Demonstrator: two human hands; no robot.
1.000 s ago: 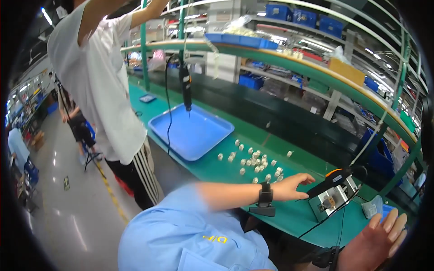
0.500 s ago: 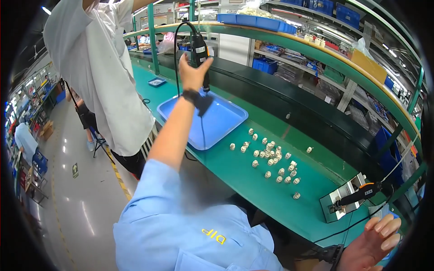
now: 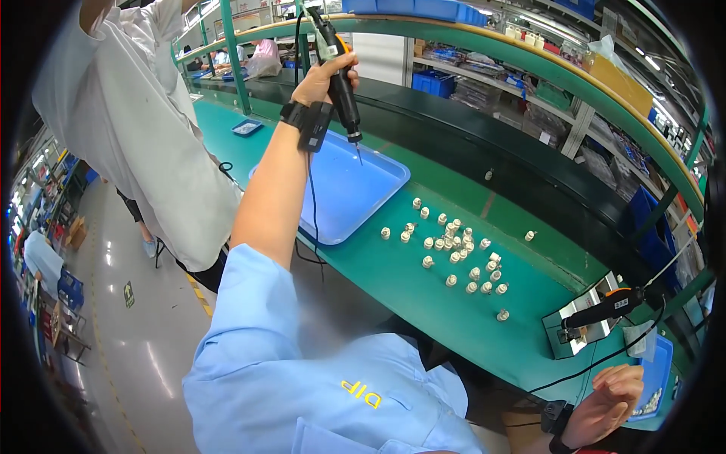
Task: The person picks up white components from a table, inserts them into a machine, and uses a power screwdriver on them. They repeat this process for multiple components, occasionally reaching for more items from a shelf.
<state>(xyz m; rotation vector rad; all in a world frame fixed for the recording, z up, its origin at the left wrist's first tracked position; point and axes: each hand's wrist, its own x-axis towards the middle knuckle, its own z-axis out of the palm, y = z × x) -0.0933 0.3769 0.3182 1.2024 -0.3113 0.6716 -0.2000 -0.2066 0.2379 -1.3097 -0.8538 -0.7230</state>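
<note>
My left hand (image 3: 321,79), arm stretched far out, grips a black electric screwdriver (image 3: 342,87) with its fingers wrapped round the body. The thin bit points down over a blue tray (image 3: 378,204). At the lower right my right hand (image 3: 609,405) hangs with loosely bent fingers, and I see nothing in it. Close to it a second black screwdriver (image 3: 601,309) leans on a metal box (image 3: 581,314), apart from the hand. Between the hands, many small white cylindrical parts (image 3: 456,240) stand on the green table (image 3: 393,272).
A person in a white top (image 3: 144,144) stands close on my left. A green frame with a shelf (image 3: 454,34) spans the table's far side. Another blue tray (image 3: 659,378) holds small parts at the right. A black cable (image 3: 590,369) runs near my right hand.
My left hand, spread beside the hanging screwdriver before, has closed round it and tilted it. The right hand has moved slightly down and left, its fingers bent more.
</note>
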